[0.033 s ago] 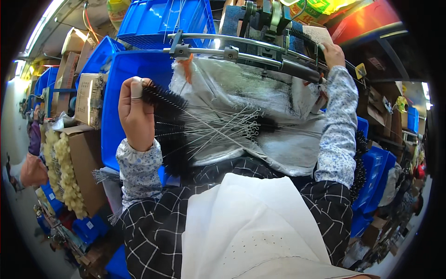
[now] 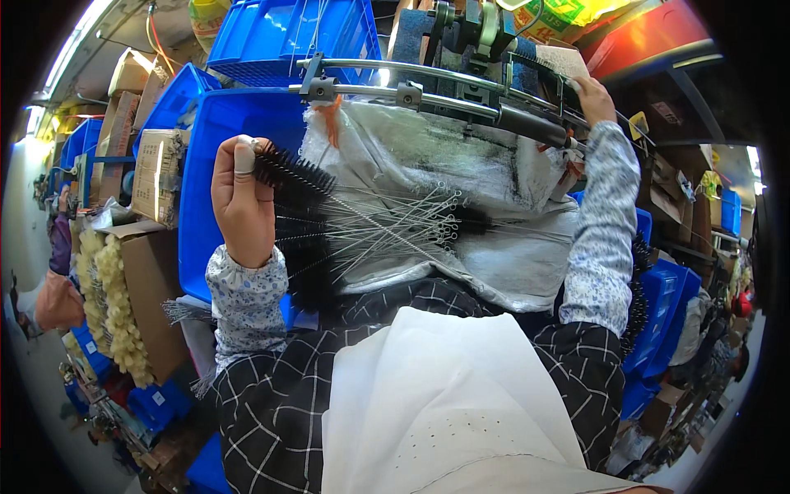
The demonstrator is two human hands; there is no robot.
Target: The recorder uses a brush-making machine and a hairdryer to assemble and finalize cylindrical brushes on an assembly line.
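At the left, my left hand (image 2: 242, 198) pinches the bristled end of a black wire brush (image 2: 295, 173), its thumb tip wrapped in white. The brush's twisted wire stem slants down to the right, over a pile of similar brushes (image 2: 387, 222) with looped wire ends, lying across my lap. Up at the right, my right hand (image 2: 596, 102) is at the end of a bench machine (image 2: 461, 82) with metal rods, its fingers bent beside a dark bristly strip (image 2: 535, 67). Whatever those fingertips grip is too small to make out.
Blue plastic crates (image 2: 292, 37) stand behind and left of the pile. A grey-white cloth (image 2: 428, 140) lies beneath the machine. Cardboard boxes (image 2: 160, 177) are stacked at the left, where another person's arm (image 2: 60, 243) shows. More blue crates (image 2: 658, 317) stand at the right.
My right hand and forearm have shifted slightly to the right. My left hand has moved a little to the right with the brush still in it.
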